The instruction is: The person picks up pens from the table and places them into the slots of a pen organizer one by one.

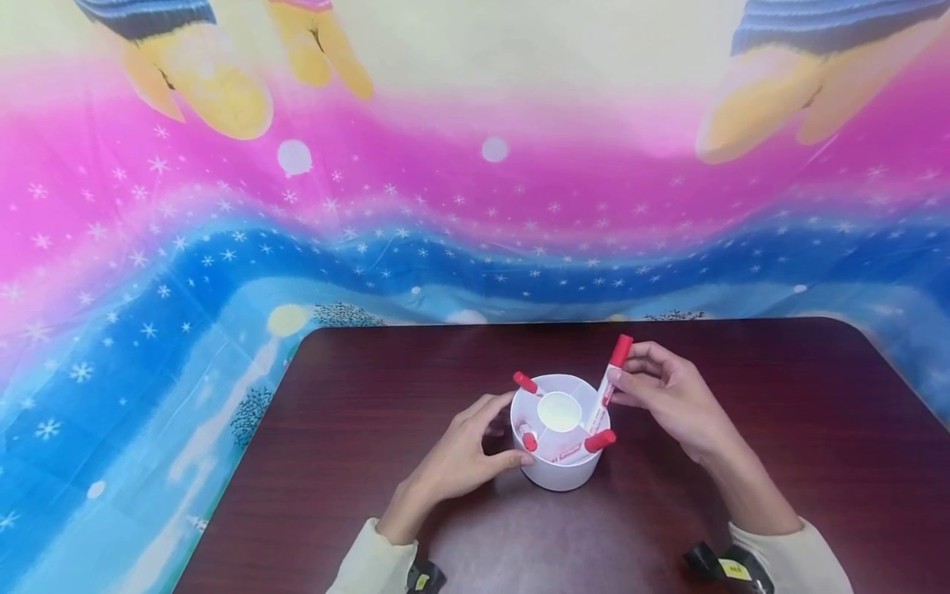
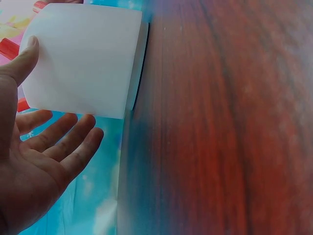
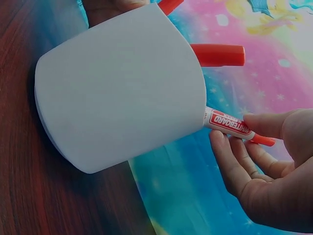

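A round white desk organizer (image 1: 562, 476) stands on the table, with compartments around a central cup. My left hand (image 1: 467, 450) holds it by the left side, thumb at the front rim and fingers further back. With thumb and fingers, my right hand (image 1: 671, 396) pinches a red-capped whiteboard marker (image 1: 618, 355), tilted over the right rim with its lower end inside. The right wrist view shows the lettering on this marker (image 3: 227, 123). Other red-capped markers lean in the organizer: one at the back left (image 1: 525, 382), one at the front left (image 1: 528, 437), one at the front right (image 1: 599, 441).
The dark wood-grain table (image 1: 356, 396) extends around the organizer. Behind it hangs a colourful printed cloth (image 1: 445, 198) with snowflakes, reaching down past the table's back and left edges. Black straps (image 1: 731, 568) sit by both sleeve cuffs.
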Demonstrator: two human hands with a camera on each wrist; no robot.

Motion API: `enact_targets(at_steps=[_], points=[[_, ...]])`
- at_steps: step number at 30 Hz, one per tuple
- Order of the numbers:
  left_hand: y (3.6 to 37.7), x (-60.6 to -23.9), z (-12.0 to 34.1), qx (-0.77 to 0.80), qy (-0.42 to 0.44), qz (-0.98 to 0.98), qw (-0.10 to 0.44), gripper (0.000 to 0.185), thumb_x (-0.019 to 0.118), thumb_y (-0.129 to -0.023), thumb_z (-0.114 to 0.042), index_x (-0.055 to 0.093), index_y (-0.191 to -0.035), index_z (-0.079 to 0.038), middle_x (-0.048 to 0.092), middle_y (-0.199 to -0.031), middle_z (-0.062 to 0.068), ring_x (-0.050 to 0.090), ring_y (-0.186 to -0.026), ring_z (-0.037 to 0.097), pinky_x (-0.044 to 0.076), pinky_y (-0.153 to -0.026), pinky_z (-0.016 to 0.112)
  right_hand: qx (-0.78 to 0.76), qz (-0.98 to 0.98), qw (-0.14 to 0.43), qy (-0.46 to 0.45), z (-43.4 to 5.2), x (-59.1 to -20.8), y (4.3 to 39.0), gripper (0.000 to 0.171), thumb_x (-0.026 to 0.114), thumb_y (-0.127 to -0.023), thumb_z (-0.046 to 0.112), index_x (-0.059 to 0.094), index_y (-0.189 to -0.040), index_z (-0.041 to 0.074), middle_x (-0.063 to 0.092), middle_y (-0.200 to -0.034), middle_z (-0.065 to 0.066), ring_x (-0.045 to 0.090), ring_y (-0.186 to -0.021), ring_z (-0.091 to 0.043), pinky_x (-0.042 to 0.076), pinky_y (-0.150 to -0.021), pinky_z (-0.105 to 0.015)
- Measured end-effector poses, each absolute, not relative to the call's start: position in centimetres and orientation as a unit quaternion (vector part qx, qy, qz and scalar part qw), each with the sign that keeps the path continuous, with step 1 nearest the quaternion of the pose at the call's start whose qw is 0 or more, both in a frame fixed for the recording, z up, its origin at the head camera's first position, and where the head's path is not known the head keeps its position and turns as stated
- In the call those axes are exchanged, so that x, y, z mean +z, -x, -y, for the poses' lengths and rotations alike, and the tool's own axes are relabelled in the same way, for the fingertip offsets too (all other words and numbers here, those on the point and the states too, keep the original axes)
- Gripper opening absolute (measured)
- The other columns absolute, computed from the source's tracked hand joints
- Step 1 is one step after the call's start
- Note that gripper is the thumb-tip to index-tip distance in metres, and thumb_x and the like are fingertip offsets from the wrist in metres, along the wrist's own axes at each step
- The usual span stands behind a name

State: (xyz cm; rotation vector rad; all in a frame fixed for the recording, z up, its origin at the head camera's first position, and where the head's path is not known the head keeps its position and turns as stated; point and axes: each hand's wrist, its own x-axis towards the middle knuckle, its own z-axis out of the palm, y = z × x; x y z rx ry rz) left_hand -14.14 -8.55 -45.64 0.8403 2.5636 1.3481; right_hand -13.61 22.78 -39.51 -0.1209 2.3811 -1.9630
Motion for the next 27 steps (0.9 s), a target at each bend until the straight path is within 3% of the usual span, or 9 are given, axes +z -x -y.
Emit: enact_targets(at_steps=[12, 19, 27], points=[[14.10, -45.73, 8.56, 0.450, -0.276, -0.846, 0.065, 0.083, 0.089, -0.089, -0.043, 0.049, -0.160, -0.026, 0.065, -0.137, -0.005, 0.067, -0.119, 0.014, 0.060, -0.105, 0.034, -0.633, -0.773, 0.018, 0.046, -22.24, -39.86, 13.57, 0.046, 0.070, -0.104, 0.010, 0.052, -0.142, -0.009, 0.067, -0.113, -0.007, 0.077, -0.095, -0.005, 0.067, -0.085, -0.031], [14.14, -45.74, 8.55, 0.451, -0.279, -0.845, 0.066, 0.082, 0.089, -0.089, -0.039, 0.050, -0.160, -0.025, 0.065, -0.137, -0.004, 0.068, -0.119, 0.018, 0.061, -0.105, 0.038, -0.619, -0.784, 0.018, 0.044, -22.08, -40.06, 13.59, 0.047, 0.072, -0.103, 0.011, 0.054, -0.143, -0.007, 0.066, -0.121, -0.022, 0.076, -0.097, -0.004, 0.067, -0.085, -0.029], [14.20, -45.76, 8.58, 0.455, -0.280, -0.843, 0.067, 0.082, 0.089, -0.090, -0.039, 0.050, -0.160, -0.026, 0.065, -0.136, -0.004, 0.068, -0.118, 0.017, 0.061, -0.105, 0.038, -0.600, -0.798, 0.008, 0.053, -21.96, -40.18, 13.62, 0.044, 0.073, -0.103, 0.013, 0.058, -0.139, -0.007, 0.067, -0.122, -0.024, 0.075, -0.099, -0.004, 0.066, -0.088, -0.029]])
